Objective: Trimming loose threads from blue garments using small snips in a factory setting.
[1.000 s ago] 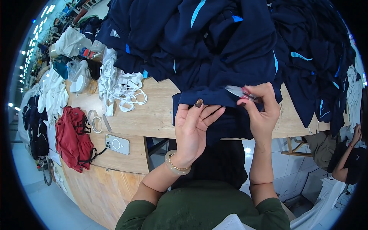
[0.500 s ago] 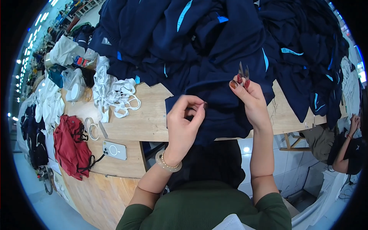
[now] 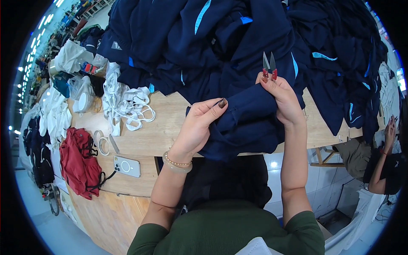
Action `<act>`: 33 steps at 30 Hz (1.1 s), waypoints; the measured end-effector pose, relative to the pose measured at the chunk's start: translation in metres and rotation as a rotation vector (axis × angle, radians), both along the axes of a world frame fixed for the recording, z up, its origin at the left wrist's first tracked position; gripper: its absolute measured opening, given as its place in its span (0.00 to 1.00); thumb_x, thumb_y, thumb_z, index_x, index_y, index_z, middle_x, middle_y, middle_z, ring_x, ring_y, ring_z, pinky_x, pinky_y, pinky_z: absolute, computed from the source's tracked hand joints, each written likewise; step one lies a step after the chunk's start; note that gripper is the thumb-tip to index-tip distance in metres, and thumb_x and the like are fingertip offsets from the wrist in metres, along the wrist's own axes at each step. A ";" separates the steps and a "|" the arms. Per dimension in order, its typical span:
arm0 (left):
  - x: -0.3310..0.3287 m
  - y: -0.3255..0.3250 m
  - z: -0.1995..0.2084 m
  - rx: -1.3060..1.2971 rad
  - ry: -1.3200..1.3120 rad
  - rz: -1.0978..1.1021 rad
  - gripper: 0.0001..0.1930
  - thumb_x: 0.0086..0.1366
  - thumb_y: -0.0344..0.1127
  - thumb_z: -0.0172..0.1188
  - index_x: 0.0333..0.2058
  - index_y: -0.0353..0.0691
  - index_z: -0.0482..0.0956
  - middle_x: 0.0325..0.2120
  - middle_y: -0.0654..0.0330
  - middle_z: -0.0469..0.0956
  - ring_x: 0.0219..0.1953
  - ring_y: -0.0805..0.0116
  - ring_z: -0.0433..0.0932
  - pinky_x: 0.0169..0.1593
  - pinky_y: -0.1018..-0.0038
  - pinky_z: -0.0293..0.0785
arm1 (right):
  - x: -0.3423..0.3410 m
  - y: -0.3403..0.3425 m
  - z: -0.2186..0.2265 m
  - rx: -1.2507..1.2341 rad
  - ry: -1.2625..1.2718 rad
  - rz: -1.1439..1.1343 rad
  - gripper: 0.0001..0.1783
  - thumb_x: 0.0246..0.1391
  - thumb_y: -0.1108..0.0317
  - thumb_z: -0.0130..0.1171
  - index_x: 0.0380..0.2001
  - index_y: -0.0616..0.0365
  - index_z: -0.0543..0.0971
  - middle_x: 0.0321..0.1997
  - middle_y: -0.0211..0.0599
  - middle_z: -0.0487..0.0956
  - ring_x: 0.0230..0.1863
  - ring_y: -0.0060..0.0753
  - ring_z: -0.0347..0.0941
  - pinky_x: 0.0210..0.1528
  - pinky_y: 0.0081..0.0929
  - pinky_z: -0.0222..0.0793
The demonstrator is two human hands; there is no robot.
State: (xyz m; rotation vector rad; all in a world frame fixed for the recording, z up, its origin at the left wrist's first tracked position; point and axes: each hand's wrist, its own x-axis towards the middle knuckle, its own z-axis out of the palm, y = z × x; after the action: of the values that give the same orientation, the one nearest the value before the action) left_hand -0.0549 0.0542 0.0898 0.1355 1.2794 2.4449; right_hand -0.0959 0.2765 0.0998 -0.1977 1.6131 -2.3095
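Observation:
A navy garment [image 3: 248, 117] is stretched between my hands at the front edge of the table. My left hand [image 3: 197, 125] pinches its left side, thumb on top and a bracelet and bangle at the wrist. On the other side, my right hand [image 3: 284, 100] is closed round small thread snips [image 3: 273, 66] with red handles. Their blades point away from me and stand apart. The same hand also presses on the cloth's right end, though its lower fingers are hidden behind the fabric.
Heaped navy garments [image 3: 178, 51] with light-blue strips fill the far side. To the left lie tangled white straps [image 3: 134, 108], tape rolls [image 3: 103, 145], a phone [image 3: 127, 166] and a red bag [image 3: 78, 163]. Another person's arm [image 3: 379, 170] shows at right.
My left hand has taken hold of the garment and the cloth has been lifted and spread. My right hand has come down onto its right end, the snips still in it.

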 end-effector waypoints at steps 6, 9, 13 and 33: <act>0.005 0.002 0.006 0.102 -0.147 0.083 0.12 0.67 0.33 0.54 0.43 0.31 0.78 0.39 0.60 0.80 0.40 0.78 0.76 0.50 0.82 0.69 | 0.000 -0.010 -0.006 0.558 0.433 -0.355 0.11 0.62 0.64 0.50 0.33 0.61 0.76 0.36 0.34 0.78 0.34 0.21 0.72 0.43 0.18 0.67; 0.007 0.004 0.011 0.174 -0.160 0.136 0.12 0.67 0.32 0.53 0.42 0.31 0.78 0.40 0.59 0.80 0.42 0.77 0.75 0.52 0.81 0.68 | 0.028 -0.014 0.007 0.703 0.436 -0.483 0.10 0.62 0.64 0.50 0.39 0.61 0.72 0.35 0.36 0.75 0.33 0.22 0.70 0.38 0.19 0.66; 0.010 0.011 0.013 0.218 -0.195 0.239 0.11 0.67 0.33 0.53 0.41 0.31 0.78 0.41 0.59 0.79 0.46 0.77 0.74 0.56 0.80 0.64 | 0.048 -0.016 0.005 0.635 0.447 -0.505 0.12 0.54 0.68 0.59 0.37 0.62 0.71 0.30 0.32 0.72 0.30 0.23 0.67 0.32 0.17 0.62; 0.019 0.021 0.015 0.183 -0.185 0.250 0.13 0.68 0.34 0.51 0.45 0.31 0.76 0.44 0.61 0.77 0.49 0.77 0.72 0.59 0.80 0.61 | 0.045 -0.033 0.003 0.753 0.872 -0.649 0.16 0.38 0.67 0.71 0.27 0.64 0.75 0.24 0.35 0.74 0.26 0.29 0.67 0.27 0.20 0.63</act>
State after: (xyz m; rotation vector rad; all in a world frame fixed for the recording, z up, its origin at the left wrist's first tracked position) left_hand -0.0364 0.0749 0.1050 -0.2112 1.0463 2.7091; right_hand -0.0504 0.2434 0.1032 -0.6276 3.2603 -1.8458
